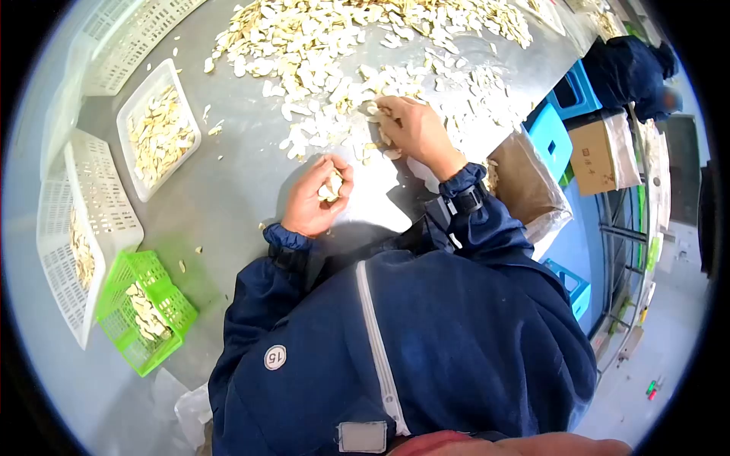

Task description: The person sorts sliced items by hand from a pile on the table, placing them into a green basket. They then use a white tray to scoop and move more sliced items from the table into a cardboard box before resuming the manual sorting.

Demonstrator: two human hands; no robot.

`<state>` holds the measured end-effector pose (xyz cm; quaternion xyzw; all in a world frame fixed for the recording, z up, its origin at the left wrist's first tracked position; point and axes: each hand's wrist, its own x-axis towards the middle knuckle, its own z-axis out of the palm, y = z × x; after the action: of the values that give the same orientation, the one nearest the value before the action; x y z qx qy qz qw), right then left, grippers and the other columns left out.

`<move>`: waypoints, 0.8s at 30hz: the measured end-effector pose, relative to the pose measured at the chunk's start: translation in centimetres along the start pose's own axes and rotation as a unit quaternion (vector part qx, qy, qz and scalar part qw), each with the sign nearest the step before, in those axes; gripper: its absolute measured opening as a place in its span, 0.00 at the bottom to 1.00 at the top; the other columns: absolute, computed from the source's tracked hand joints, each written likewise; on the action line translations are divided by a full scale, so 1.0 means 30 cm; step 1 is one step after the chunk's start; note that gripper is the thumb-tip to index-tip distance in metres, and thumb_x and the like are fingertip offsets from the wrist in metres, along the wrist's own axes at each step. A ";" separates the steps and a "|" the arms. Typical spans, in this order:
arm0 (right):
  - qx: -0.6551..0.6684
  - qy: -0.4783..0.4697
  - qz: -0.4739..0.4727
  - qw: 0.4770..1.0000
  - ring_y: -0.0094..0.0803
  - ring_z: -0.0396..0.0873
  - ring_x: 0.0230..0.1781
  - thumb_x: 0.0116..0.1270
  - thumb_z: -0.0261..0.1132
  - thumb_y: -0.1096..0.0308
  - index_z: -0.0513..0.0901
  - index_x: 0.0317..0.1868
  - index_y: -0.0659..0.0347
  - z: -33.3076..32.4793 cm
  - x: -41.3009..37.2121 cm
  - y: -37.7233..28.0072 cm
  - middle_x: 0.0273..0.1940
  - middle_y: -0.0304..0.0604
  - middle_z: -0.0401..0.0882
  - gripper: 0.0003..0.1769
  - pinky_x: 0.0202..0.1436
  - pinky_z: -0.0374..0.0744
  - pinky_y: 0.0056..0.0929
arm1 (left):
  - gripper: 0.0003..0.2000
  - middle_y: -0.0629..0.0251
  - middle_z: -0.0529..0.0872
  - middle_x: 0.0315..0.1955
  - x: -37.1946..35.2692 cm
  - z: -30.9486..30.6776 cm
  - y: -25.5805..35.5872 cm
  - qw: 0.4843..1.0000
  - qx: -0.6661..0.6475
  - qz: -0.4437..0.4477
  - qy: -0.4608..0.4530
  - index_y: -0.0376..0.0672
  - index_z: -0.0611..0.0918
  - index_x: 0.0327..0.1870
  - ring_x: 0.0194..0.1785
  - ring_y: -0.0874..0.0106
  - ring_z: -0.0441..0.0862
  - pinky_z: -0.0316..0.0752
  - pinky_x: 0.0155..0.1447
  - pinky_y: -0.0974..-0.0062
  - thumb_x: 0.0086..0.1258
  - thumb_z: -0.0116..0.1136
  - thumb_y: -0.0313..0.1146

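Note:
Several pale, flat dried slices point(331, 185) are cupped in my left hand point(310, 199), its fingers curled round them above the metal table. My right hand point(417, 131) reaches into the near edge of a wide spread of the same slices point(319, 45). Its fingers are bent and pinched together, with a slice at the fingertips; part of what they grip is hidden beneath the hand. Loose slices lie scattered between and beyond both hands.
Left on the metal table point(236, 152) are a white tray of slices point(196, 137), a green basket point(179, 304) and white perforated baskets point(106, 182). A lined box point(532, 186) stands at the right edge. Beyond are blue stools point(550, 140), a carton point(597, 156) and another person point(627, 72).

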<state>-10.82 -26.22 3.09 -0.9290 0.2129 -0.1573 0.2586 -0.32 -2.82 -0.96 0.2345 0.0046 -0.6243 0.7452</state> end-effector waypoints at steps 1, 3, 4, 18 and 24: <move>0.011 -0.013 0.034 0.999 0.54 0.88 0.42 0.72 0.68 0.61 0.88 0.57 0.56 -0.022 -0.005 -0.002 0.45 0.51 0.91 0.17 0.48 0.85 0.45 | 0.09 0.60 0.82 0.44 0.002 -0.003 -0.001 1.000 -0.001 -0.001 -0.002 0.42 0.78 0.53 0.38 0.75 0.80 0.74 0.30 0.81 0.87 0.51 0.38; 0.037 -0.040 0.101 0.993 0.53 0.88 0.42 0.72 0.67 0.61 0.88 0.57 0.56 -0.067 -0.017 -0.007 0.45 0.50 0.91 0.17 0.47 0.85 0.45 | 0.09 0.60 0.82 0.44 0.001 -0.012 -0.001 1.000 -0.003 -0.001 -0.004 0.42 0.77 0.52 0.39 0.75 0.80 0.74 0.30 0.81 0.87 0.51 0.38; 0.064 -0.023 0.121 0.990 0.51 0.88 0.42 0.74 0.66 0.62 0.88 0.56 0.55 -0.070 -0.020 0.010 0.45 0.48 0.91 0.15 0.46 0.85 0.44 | 0.09 0.60 0.82 0.44 0.002 -0.012 -0.002 1.000 -0.004 -0.001 -0.008 0.42 0.77 0.52 0.39 0.75 0.80 0.74 0.30 0.82 0.87 0.51 0.38; -0.104 0.037 -0.002 0.994 0.47 0.86 0.46 0.70 0.69 0.60 0.91 0.47 0.52 0.008 -0.016 -0.005 0.42 0.43 0.89 0.10 0.51 0.84 0.43 | 0.09 0.60 0.82 0.44 -0.003 -0.009 0.002 1.000 0.005 0.009 -0.005 0.41 0.78 0.52 0.38 0.75 0.80 0.75 0.31 0.81 0.87 0.51 0.37; -0.037 0.029 0.025 0.999 0.50 0.88 0.42 0.72 0.69 0.59 0.92 0.50 0.56 -0.035 -0.033 -0.040 0.42 0.44 0.91 0.13 0.48 0.85 0.43 | 0.12 0.60 0.83 0.44 0.003 -0.018 -0.001 1.000 0.009 0.005 -0.015 0.41 0.79 0.53 0.39 0.74 0.81 0.77 0.32 0.80 0.88 0.50 0.40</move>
<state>-11.71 -25.25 4.41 -0.9275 0.2489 -0.1693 0.2218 -0.19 -2.71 -1.47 0.2316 -0.0134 -0.6238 0.7464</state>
